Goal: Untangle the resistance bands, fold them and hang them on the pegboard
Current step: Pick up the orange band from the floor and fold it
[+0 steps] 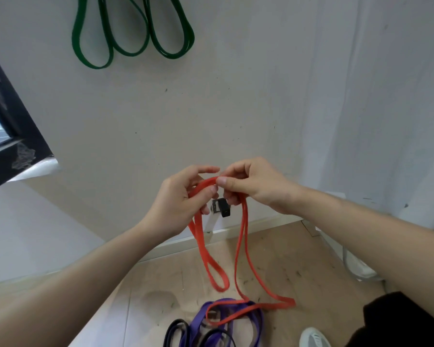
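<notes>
Wall [236, 108] behind: tight grips [183, 204] [258, 186], orange band [201, 246]

Green bands [95, 65] run off the top edge, purple band [194, 325] and black band [177, 321] off the bottom. Left hand [183, 199] and right hand [253, 186] partly hide the red band [203, 246].

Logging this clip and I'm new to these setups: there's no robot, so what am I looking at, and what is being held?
There is no machine here. A person wears one wide-angle camera on the head, looking down at their own bare hands. The left hand and right hand both hold an orange band in front of a wall. Its longer loop reaches the floor, lying over a purple band beside a black band. A green band hangs on the wall above.
</notes>
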